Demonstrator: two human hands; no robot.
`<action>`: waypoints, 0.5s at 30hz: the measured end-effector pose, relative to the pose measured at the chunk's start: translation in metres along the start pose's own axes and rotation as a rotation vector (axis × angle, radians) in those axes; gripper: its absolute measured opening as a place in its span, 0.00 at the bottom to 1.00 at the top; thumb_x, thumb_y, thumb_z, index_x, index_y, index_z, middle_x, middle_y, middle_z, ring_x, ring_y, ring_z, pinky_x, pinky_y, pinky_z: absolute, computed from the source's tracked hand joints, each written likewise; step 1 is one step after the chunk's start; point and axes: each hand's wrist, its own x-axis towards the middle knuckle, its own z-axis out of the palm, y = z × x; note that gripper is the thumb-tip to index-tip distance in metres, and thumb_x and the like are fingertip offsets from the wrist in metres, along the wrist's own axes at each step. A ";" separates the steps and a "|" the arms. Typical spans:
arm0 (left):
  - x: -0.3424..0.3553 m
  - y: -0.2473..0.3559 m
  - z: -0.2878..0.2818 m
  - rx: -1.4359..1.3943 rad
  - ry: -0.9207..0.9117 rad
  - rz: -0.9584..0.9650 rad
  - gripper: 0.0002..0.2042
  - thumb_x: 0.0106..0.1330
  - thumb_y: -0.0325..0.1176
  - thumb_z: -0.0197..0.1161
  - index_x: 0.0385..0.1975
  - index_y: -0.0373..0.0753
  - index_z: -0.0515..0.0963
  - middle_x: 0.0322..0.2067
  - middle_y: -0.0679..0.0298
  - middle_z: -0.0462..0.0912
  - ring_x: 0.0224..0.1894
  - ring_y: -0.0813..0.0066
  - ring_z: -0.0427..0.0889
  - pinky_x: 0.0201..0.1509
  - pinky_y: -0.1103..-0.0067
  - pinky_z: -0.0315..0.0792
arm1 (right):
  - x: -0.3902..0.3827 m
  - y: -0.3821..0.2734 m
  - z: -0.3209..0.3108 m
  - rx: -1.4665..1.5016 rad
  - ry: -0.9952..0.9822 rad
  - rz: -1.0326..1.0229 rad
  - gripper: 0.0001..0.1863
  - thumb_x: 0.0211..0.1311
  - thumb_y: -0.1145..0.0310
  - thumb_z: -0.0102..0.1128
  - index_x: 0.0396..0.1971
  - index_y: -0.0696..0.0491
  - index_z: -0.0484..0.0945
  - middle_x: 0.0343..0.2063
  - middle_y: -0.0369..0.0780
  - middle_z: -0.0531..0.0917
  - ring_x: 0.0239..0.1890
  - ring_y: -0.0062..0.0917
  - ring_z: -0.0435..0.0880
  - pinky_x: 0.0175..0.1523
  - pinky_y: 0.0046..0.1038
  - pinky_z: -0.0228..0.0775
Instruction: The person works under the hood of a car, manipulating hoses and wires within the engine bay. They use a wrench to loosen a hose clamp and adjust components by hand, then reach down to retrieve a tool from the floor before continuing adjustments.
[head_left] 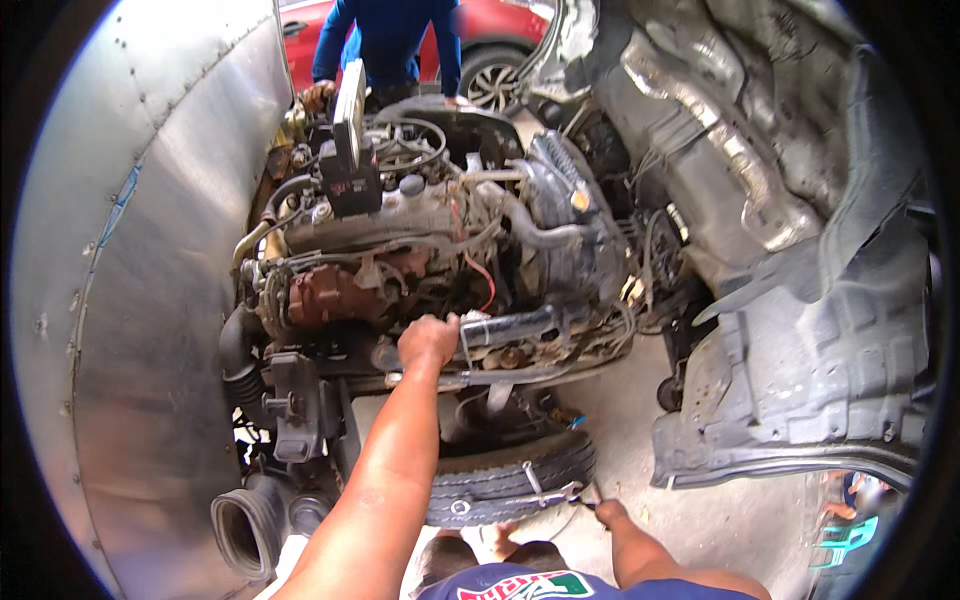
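The left hand (430, 342) has its fingers closed on the pipe (515, 327) at the near edge of the engine (370, 222); oil could make them slip. Whether the right hand (606, 514) grips anything is unclear; a nudge could drop the wrench (533, 478) off the tyre (480, 490).

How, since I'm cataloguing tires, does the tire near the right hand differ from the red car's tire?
The tire near the right hand shows its grooved tread; the red car's tire surrounds a spoked wheel. A wrench shows against the near tire; none shows on the car's tire. Both are dark.
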 end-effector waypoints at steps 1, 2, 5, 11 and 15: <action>-0.001 0.001 -0.002 -0.013 0.003 -0.003 0.34 0.73 0.62 0.52 0.52 0.33 0.89 0.54 0.41 0.88 0.60 0.44 0.87 0.66 0.59 0.79 | -0.005 0.003 -0.006 -0.007 0.013 -0.013 0.22 0.71 0.61 0.53 0.45 0.63 0.90 0.44 0.54 0.92 0.39 0.43 0.95 0.50 0.42 0.86; -0.003 0.003 -0.004 -0.014 0.005 0.008 0.34 0.73 0.62 0.52 0.52 0.33 0.89 0.54 0.41 0.89 0.60 0.45 0.87 0.66 0.59 0.79 | -0.009 0.007 -0.013 0.009 0.033 -0.021 0.22 0.71 0.62 0.53 0.45 0.63 0.90 0.43 0.54 0.92 0.39 0.43 0.95 0.49 0.42 0.86; -0.009 0.001 -0.005 -0.028 0.010 0.012 0.34 0.74 0.61 0.52 0.50 0.33 0.89 0.53 0.42 0.89 0.59 0.45 0.88 0.65 0.58 0.80 | -0.017 0.019 -0.022 -0.016 -0.008 -0.016 0.22 0.71 0.62 0.54 0.44 0.65 0.89 0.41 0.56 0.92 0.37 0.45 0.95 0.47 0.42 0.87; -0.010 -0.003 -0.005 -0.062 0.014 -0.006 0.34 0.74 0.62 0.52 0.51 0.33 0.89 0.53 0.43 0.89 0.59 0.46 0.88 0.65 0.59 0.80 | -0.009 0.036 -0.014 -0.128 0.065 -0.074 0.22 0.71 0.57 0.61 0.42 0.63 0.91 0.39 0.54 0.92 0.40 0.42 0.95 0.48 0.41 0.85; -0.011 -0.002 -0.008 -0.060 -0.012 -0.005 0.34 0.74 0.62 0.52 0.51 0.34 0.89 0.54 0.44 0.90 0.60 0.47 0.88 0.65 0.59 0.80 | -0.003 0.040 -0.014 -0.144 0.006 -0.063 0.26 0.71 0.49 0.63 0.37 0.61 0.90 0.36 0.51 0.91 0.32 0.43 0.92 0.41 0.42 0.87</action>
